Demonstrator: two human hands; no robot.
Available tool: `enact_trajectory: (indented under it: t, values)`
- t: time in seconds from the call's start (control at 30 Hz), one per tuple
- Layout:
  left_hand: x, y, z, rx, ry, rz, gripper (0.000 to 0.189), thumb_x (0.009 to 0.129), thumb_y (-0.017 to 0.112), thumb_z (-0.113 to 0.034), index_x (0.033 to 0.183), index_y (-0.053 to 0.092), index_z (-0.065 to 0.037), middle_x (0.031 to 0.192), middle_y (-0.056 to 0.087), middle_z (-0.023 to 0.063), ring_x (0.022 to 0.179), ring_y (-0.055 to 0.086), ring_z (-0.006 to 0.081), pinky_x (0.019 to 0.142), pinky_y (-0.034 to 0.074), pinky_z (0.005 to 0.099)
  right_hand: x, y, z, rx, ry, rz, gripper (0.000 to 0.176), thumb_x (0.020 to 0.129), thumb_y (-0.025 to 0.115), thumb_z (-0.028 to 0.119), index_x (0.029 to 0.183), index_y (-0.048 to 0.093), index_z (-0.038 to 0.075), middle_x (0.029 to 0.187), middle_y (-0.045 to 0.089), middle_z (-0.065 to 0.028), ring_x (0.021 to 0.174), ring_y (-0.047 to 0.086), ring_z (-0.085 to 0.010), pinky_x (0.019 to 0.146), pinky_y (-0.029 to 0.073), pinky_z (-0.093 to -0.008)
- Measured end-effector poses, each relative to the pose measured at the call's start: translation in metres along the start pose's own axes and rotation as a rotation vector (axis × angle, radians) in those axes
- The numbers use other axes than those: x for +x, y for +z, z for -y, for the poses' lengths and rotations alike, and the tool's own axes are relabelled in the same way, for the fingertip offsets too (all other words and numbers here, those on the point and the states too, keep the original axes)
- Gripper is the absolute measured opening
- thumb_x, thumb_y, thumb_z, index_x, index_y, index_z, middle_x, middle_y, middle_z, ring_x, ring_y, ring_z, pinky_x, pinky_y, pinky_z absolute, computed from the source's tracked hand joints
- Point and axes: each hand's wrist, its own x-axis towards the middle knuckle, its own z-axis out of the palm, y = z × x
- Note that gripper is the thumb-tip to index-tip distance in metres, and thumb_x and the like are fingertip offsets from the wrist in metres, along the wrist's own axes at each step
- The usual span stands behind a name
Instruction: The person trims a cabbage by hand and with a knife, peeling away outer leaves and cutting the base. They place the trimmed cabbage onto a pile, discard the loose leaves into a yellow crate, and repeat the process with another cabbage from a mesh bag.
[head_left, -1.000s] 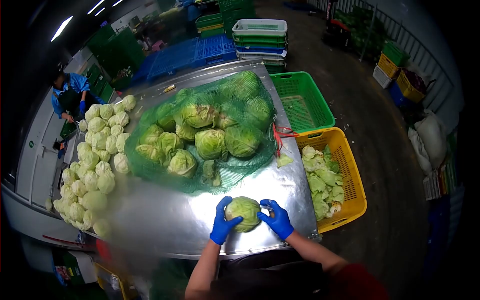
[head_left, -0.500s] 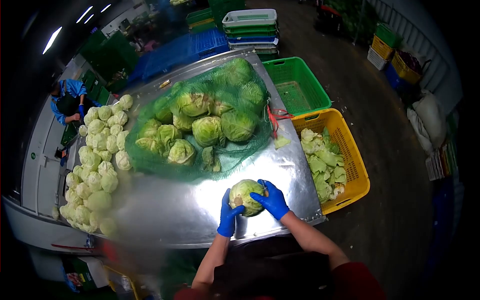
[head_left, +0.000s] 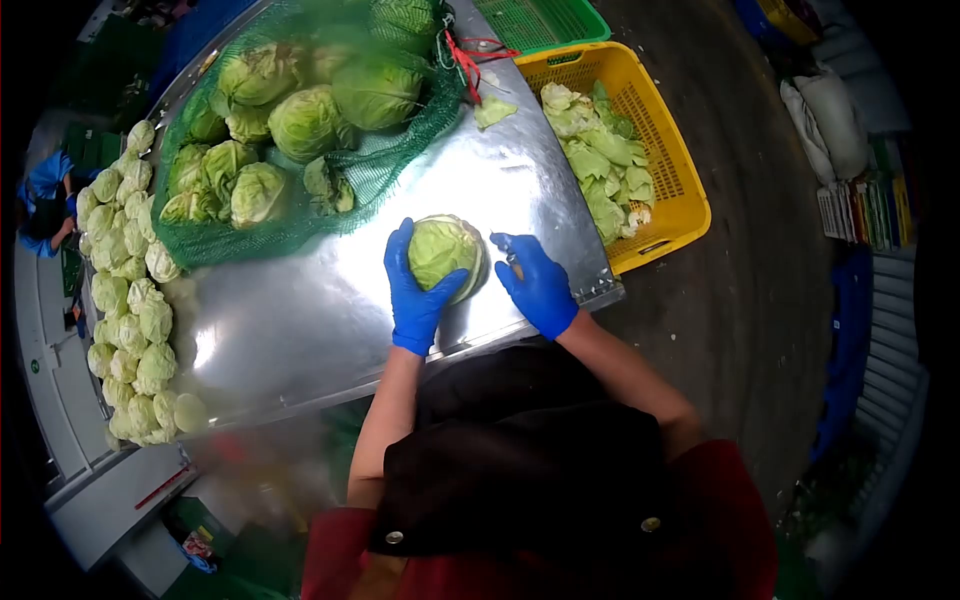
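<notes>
My left hand (head_left: 418, 300), in a blue glove, grips a green cabbage (head_left: 442, 255) from its left and near side, low over the metal table (head_left: 290, 310). Just right of the cabbage, apart from it, my gloved right hand (head_left: 540, 287) is closed around what looks like a small knife (head_left: 514, 264). Only a bit of it shows between the fingers; the rest is hidden. Beyond my hands, a green mesh bag (head_left: 385, 185) holds several larger cabbages (head_left: 305, 122). A loose leaf (head_left: 494, 111) lies near the table's right edge.
Pale trimmed cabbages (head_left: 128, 320) are piled along the table's left end. A yellow crate (head_left: 680, 190) of cut leaves stands against the right side, with a green crate (head_left: 560, 22) behind it. Red ties (head_left: 470, 62) hang at the bag's corner. Another person (head_left: 45, 205) is far left.
My right hand has come off the cabbage and moved to its right, with the small knife now visible. My left hand still holds the cabbage, which has turned. The camera view has tilted down.
</notes>
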Motion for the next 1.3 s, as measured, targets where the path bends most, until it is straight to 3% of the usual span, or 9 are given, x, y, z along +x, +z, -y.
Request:
enact_trajectory:
  t: [0.2,0.47,0.6,0.77,0.87,1.03,1.13,1.23,1.3]
  values:
    - [0.005,0.012,-0.023,0.234,-0.012,0.043,0.090,0.066,0.083,-0.022,0.141,0.037,-0.007,0.134,0.038,0.0157,0.125,0.039,0.0308,0.107,0.034,0.0405,0.000,-0.010,0.009,-0.092,0.104,0.217,0.024,0.094,0.054,0.025,0.101,0.049,0.002,0.073,0.062,-0.0231,0.071,0.061,-0.0429,0.057,0.046,-0.0475]
    - [0.007,0.023,-0.035,0.372,-0.079,0.040,0.094,0.064,0.084,-0.035,0.143,0.037,-0.012,0.139,0.031,0.0255,0.128,0.033,0.0407,0.106,0.031,0.0475,0.008,-0.012,0.010,-0.224,0.230,0.415,0.023,0.093,0.049,0.023,0.101,0.049,0.001,0.082,0.060,-0.0230,0.072,0.061,-0.0391,0.064,0.049,-0.0468]
    - [0.012,0.026,-0.038,0.384,-0.087,0.041,0.093,0.065,0.083,-0.037,0.142,0.038,-0.012,0.140,0.030,0.0261,0.128,0.033,0.0411,0.106,0.031,0.0482,0.024,-0.013,0.013,-0.290,0.370,0.577,0.026,0.094,0.044,0.023,0.105,0.048,0.000,0.090,0.060,-0.0237,0.075,0.062,-0.0374,0.068,0.050,-0.0452]
    - [0.009,0.031,-0.043,0.498,-0.017,0.009,0.088,0.065,0.082,-0.027,0.140,0.040,-0.005,0.133,0.038,0.0214,0.122,0.040,0.0364,0.104,0.033,0.0438,0.027,0.015,-0.043,-0.320,0.244,0.503,0.029,0.091,0.049,0.025,0.104,0.050,-0.001,0.082,0.063,-0.0275,0.083,0.062,-0.0447,0.072,0.049,-0.0509]
    - [-0.002,0.014,-0.017,0.285,-0.001,0.009,0.091,0.067,0.082,-0.030,0.142,0.035,-0.008,0.139,0.034,0.0211,0.130,0.033,0.0371,0.108,0.030,0.0460,0.032,0.021,-0.044,-0.214,0.264,0.479,0.032,0.091,0.048,0.024,0.113,0.051,0.001,0.084,0.064,-0.0240,0.082,0.063,-0.0399,0.072,0.050,-0.0457]
    - [-0.028,-0.014,-0.010,-0.177,-0.186,-0.071,0.090,0.070,0.079,-0.010,0.145,0.028,-0.007,0.141,0.035,0.0140,0.128,0.040,0.0260,0.108,0.035,0.0378,0.026,0.003,-0.003,0.233,0.477,0.654,0.055,0.091,0.049,0.027,0.142,0.039,0.010,0.083,0.065,-0.0183,0.074,0.065,-0.0310,0.070,0.051,-0.0399]
    - [-0.034,-0.027,-0.030,-0.248,-0.429,-0.270,0.086,0.073,0.072,-0.004,0.146,0.027,-0.008,0.137,0.043,0.0129,0.122,0.046,0.0248,0.104,0.039,0.0362,0.001,0.015,0.012,0.292,0.261,0.530,0.055,0.090,0.054,0.025,0.143,0.041,0.016,0.072,0.060,-0.0093,0.057,0.058,-0.0165,0.058,0.051,-0.0318]
    - [-0.031,-0.044,-0.019,-0.405,-0.473,-0.267,0.082,0.072,0.070,-0.002,0.144,0.033,-0.009,0.134,0.046,0.0131,0.120,0.047,0.0251,0.102,0.040,0.0361,0.009,0.022,-0.002,0.434,0.570,0.516,0.053,0.092,0.054,0.024,0.142,0.040,0.015,0.077,0.058,-0.0105,0.054,0.055,-0.0137,0.054,0.049,-0.0311]
    - [-0.031,-0.049,-0.017,-0.516,-0.474,-0.258,0.085,0.066,0.074,0.003,0.142,0.037,-0.008,0.129,0.049,0.0111,0.117,0.051,0.0250,0.099,0.045,0.0364,0.023,0.024,-0.031,0.509,0.587,0.220,0.053,0.092,0.054,0.023,0.142,0.039,0.014,0.082,0.061,-0.0124,0.059,0.059,-0.0181,0.058,0.050,-0.0333]
